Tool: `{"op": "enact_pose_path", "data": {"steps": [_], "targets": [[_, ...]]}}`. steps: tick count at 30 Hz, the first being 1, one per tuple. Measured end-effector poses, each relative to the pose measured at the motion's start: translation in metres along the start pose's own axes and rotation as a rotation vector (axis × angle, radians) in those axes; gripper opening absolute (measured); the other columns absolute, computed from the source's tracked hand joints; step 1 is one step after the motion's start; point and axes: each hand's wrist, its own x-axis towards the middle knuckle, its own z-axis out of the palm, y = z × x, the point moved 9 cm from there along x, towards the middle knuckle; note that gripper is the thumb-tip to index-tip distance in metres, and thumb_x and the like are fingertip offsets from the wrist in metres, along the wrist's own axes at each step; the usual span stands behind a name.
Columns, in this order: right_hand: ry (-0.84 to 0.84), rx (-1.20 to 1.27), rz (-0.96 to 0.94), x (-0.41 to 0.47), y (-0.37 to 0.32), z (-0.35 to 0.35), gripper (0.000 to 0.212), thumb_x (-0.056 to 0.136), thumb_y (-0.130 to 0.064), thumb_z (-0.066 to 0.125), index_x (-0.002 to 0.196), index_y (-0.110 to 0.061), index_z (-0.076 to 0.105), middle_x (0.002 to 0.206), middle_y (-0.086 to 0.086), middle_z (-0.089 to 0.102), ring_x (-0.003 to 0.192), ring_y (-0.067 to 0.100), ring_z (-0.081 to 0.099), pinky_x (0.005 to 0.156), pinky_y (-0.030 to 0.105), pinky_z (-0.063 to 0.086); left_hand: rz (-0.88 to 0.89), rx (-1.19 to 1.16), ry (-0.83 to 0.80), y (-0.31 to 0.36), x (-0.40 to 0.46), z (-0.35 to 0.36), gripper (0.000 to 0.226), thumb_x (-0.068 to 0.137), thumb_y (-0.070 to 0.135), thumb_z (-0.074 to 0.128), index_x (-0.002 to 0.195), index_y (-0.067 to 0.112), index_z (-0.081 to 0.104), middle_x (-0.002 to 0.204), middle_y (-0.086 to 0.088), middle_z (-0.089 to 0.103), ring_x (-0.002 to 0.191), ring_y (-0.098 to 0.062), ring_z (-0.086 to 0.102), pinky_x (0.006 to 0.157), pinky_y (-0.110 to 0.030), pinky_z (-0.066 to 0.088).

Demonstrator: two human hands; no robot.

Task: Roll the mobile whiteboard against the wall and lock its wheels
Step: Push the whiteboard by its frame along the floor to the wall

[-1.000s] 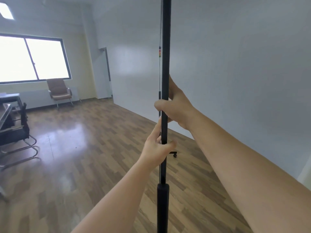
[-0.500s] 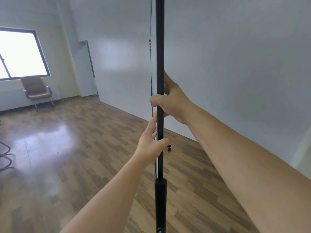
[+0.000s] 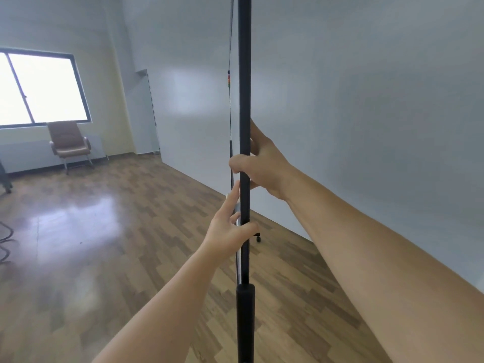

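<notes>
I see the mobile whiteboard edge-on: its black upright post (image 3: 244,74) runs from top to bottom of the view, with a thicker black sleeve (image 3: 245,320) low down. The far post (image 3: 230,106) shows as a thin line just left of it. One caster wheel (image 3: 258,238) stands on the floor near the wall. My right hand (image 3: 262,163) is wrapped around the post at mid height. Below it, my left hand (image 3: 229,226) holds the post and board edge with thumb across and fingers stretched upward. The white wall (image 3: 366,127) runs close along the right.
A brown armchair (image 3: 69,142) stands under the window (image 3: 42,87) at the far left. A dark chair frame (image 3: 5,242) shows at the left edge. Wood-pattern floor (image 3: 104,231) stretches left of the board.
The view has swung back to the left, so more window and the armchair show. Both hands keep the same hold on the post.
</notes>
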Motion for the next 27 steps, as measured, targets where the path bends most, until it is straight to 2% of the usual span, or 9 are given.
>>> {"op": "enact_pose_path", "data": {"steps": [6, 8, 10, 12, 14, 17, 20, 22, 27], "targets": [[-0.034, 0.025, -0.011, 0.034, 0.048, -0.063, 0.092, 0.084, -0.011, 0.066, 0.159, -0.047, 0.027, 0.098, -0.015, 0.052, 0.086, 0.017, 0.065, 0.058, 0.038, 0.066, -0.003, 0.016, 0.051, -0.004, 0.060, 0.056, 0.103, 0.077, 0.012, 0.065, 0.161, 0.057, 0.025, 0.167, 0.015, 0.038, 0.141, -0.050, 0.045, 0.113, -0.066, 0.042], [-0.048, 0.040, -0.017, 0.047, 0.063, -0.082, 0.090, 0.083, -0.010, 0.065, 0.158, -0.045, 0.030, 0.092, -0.014, 0.053, 0.079, 0.013, 0.064, 0.060, 0.045, 0.067, -0.005, 0.033, 0.084, -0.008, 0.083, 0.071, 0.102, 0.076, 0.012, 0.064, 0.160, 0.058, 0.027, 0.166, -0.008, 0.040, 0.134, -0.062, 0.037, 0.106, -0.069, 0.044], [-0.055, 0.044, -0.023, 0.062, 0.081, -0.100, 0.089, 0.083, -0.009, 0.064, 0.158, -0.045, 0.032, 0.086, -0.013, 0.053, 0.071, 0.008, 0.064, 0.062, 0.051, 0.067, -0.010, 0.048, 0.107, -0.014, 0.105, 0.085, 0.101, 0.074, 0.015, 0.062, 0.158, 0.060, 0.029, 0.157, -0.030, 0.035, 0.131, -0.063, 0.033, 0.098, -0.061, 0.052], [-0.061, 0.049, -0.029, 0.078, 0.096, -0.115, 0.088, 0.082, -0.008, 0.064, 0.157, -0.043, 0.034, 0.083, -0.012, 0.053, 0.066, 0.006, 0.064, 0.064, 0.054, 0.067, -0.010, 0.043, 0.122, -0.020, 0.128, 0.098, 0.101, 0.071, 0.021, 0.061, 0.158, 0.059, 0.029, 0.156, -0.027, 0.041, 0.130, -0.063, 0.034, 0.087, -0.046, 0.062], [-0.069, 0.042, -0.035, 0.095, 0.114, -0.131, 0.087, 0.082, -0.008, 0.064, 0.157, -0.040, 0.035, 0.084, -0.014, 0.053, 0.068, 0.007, 0.065, 0.064, 0.052, 0.067, -0.012, 0.020, 0.130, -0.028, 0.153, 0.111, 0.103, 0.066, 0.028, 0.061, 0.159, 0.059, 0.028, 0.161, -0.002, 0.048, 0.130, -0.063, 0.037, 0.086, -0.044, 0.063], [-0.074, 0.039, -0.039, 0.122, 0.142, -0.158, 0.079, 0.081, -0.007, 0.063, 0.152, -0.033, 0.041, 0.067, -0.029, 0.056, 0.061, -0.002, 0.064, 0.056, 0.037, 0.065, -0.021, 0.014, 0.135, -0.039, 0.191, 0.132, 0.104, 0.067, 0.029, 0.062, 0.157, 0.064, 0.026, 0.158, 0.019, 0.048, 0.132, -0.060, 0.043, 0.080, -0.037, 0.061], [-0.093, 0.035, -0.035, 0.149, 0.170, -0.186, 0.064, 0.080, -0.006, 0.065, 0.133, -0.036, 0.046, 0.060, -0.029, 0.054, 0.059, -0.005, 0.062, 0.053, 0.028, 0.060, -0.033, 0.030, 0.145, -0.043, 0.230, 0.153, 0.103, 0.069, 0.028, 0.064, 0.156, 0.067, 0.023, 0.157, -0.002, 0.054, 0.134, -0.059, 0.042, 0.098, -0.054, 0.059], [-0.093, 0.024, -0.044, 0.164, 0.183, -0.201, 0.071, 0.082, -0.005, 0.066, 0.145, -0.031, 0.045, 0.061, -0.028, 0.055, 0.062, -0.005, 0.064, 0.052, 0.025, 0.060, -0.041, 0.037, 0.150, -0.045, 0.251, 0.165, 0.103, 0.069, 0.027, 0.064, 0.155, 0.067, 0.024, 0.155, -0.018, 0.051, 0.134, -0.060, 0.040, 0.102, -0.060, 0.053], [-0.121, 0.035, -0.053, 0.204, 0.221, -0.235, 0.085, 0.083, -0.006, 0.066, 0.157, -0.030, 0.035, 0.069, -0.036, 0.057, 0.064, -0.007, 0.064, 0.052, 0.026, 0.060, -0.050, 0.053, 0.175, -0.055, 0.307, 0.195, 0.102, 0.073, 0.021, 0.063, 0.159, 0.060, 0.025, 0.156, -0.018, 0.051, 0.132, -0.061, 0.040, 0.091, -0.044, 0.062]]}}
